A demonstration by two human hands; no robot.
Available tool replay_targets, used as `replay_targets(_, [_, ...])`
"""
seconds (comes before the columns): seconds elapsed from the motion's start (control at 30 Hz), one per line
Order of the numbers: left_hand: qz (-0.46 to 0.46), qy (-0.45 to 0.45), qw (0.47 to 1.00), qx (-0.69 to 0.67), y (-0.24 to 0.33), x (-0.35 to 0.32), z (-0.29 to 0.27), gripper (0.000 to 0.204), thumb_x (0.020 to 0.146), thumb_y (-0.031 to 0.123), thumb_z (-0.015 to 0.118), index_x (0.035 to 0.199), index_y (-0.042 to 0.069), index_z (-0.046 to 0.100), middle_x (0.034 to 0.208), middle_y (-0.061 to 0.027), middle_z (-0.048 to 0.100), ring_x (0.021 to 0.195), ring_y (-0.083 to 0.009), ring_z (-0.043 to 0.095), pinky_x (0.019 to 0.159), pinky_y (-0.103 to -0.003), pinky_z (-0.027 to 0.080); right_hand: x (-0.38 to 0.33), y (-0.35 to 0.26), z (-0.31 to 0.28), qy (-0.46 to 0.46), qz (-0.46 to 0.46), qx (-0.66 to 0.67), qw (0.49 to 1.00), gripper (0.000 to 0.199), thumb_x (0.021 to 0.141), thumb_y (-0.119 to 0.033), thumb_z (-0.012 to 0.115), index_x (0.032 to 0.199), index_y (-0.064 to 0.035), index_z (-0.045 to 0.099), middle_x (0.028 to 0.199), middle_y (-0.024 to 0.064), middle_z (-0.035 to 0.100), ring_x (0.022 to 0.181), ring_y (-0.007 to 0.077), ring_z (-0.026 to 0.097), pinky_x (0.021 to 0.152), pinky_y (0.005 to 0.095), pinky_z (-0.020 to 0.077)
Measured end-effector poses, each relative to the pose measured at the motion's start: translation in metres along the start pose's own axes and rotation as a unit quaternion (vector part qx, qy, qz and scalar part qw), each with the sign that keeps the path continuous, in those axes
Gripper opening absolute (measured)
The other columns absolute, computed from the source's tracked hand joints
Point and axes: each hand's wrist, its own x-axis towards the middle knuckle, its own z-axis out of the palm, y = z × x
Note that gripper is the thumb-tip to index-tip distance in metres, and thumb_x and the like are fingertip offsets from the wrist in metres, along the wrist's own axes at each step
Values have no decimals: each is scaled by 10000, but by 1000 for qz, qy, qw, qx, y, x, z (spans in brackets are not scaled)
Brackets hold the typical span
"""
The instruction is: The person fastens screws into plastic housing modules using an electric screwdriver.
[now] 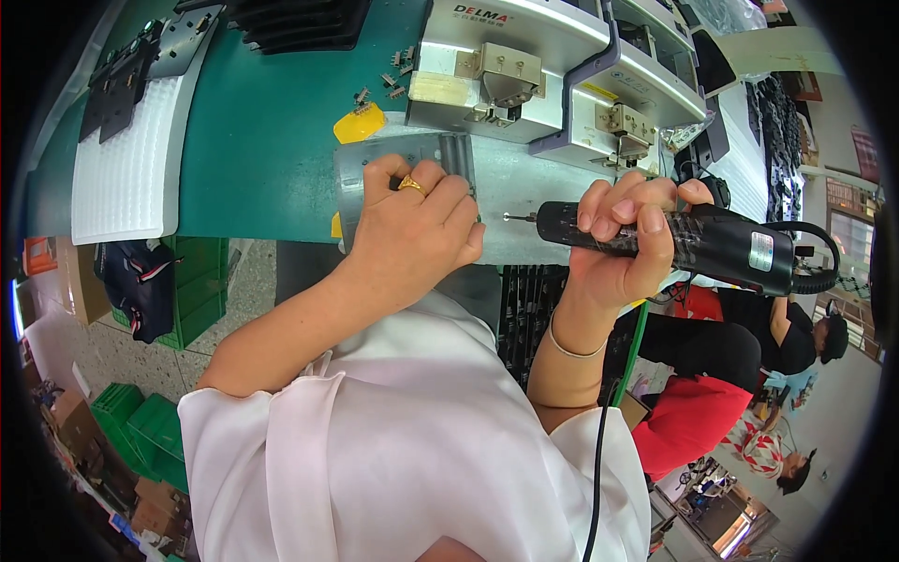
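My right hand [618, 248] is wrapped round a black electric screwdriver [749, 253], held level with its bit pointing left. Something small and shiny shows at the bit's tip, too tiny to name. A cable loops from the tool's rear end. My left hand [417, 220], a gold ring on one finger, lies on a grey metal plate [352, 178] at the bench's near edge. Its fingers are curled and closed, and whatever is under them is hidden. A gap separates the screwdriver's tip from that hand.
Two silver screw feeders [445, 89] stand behind the plate. Several small metal parts [396, 80] lie by a yellow piece [360, 123] on the green mat [262, 140]. A white ribbed tray [126, 178] holding dark panels is at left. Co-workers [796, 328] sit at right.
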Motion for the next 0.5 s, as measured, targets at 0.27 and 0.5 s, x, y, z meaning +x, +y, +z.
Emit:
replay_targets(0.27, [3,-65,997,34,4,-2,-13,228,648,262,772,805,149,653,899,41,608,901,-154,554,871,-425,284,-2,1,0,-1,3,3,1000,380,858,-21,560,1185,-66,371,736,101,559,492,157,462,430,334,449])
replay_targets(0.5, [-57,-101,989,-88,-10,-3,-21,192,723,240,743,873,169,647,913,50,590,935,-172,534,865,-428,281,-3,0,-1,-4,-1,7,1000,373,862,-23,544,1189,-66,369,741,106,559,498,156,462,433,324,448])
